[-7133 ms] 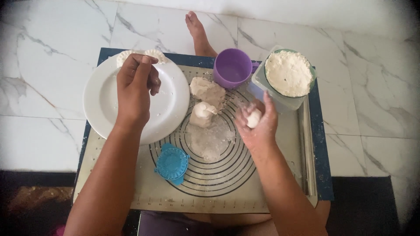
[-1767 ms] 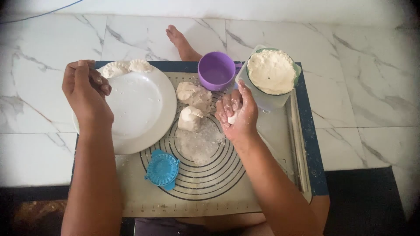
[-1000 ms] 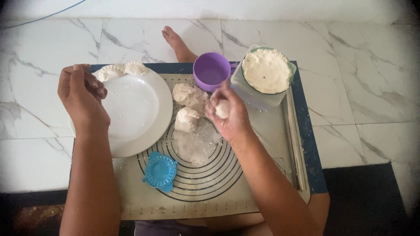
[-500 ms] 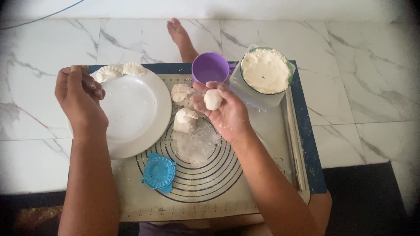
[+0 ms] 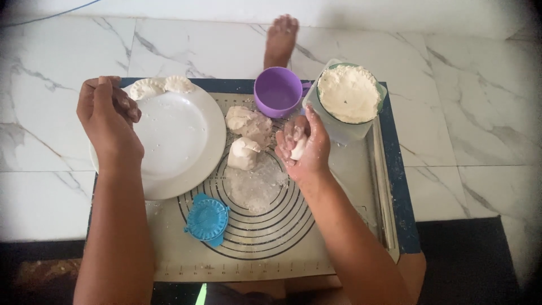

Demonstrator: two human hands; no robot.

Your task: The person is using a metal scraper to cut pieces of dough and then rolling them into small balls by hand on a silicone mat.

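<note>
dough ball in one hand, plate under the other

low in the middle of the frame lies a blue dumpling press (image 5: 207, 220) on the baking mat (image 5: 339, 248). a bit higher, the right hand (image 5: 300, 148) is curled around a small dough piece (image 5: 297, 149), holding it just above the mat. at the left, the left hand (image 5: 108, 120) sits loosely curled over the rim of the white plate (image 5: 180, 147), and i cannot tell if it holds anything. two dough lumps (image 5: 247, 135) lie between the hands. higher up are two folded dumplings (image 5: 159, 86) on the plate, a purple cup (image 5: 277, 92) and a tub of flour (image 5: 349, 97). the tub is very near the right hand, so a bump could spill flour. soft dough may stick to fingers too.
</note>
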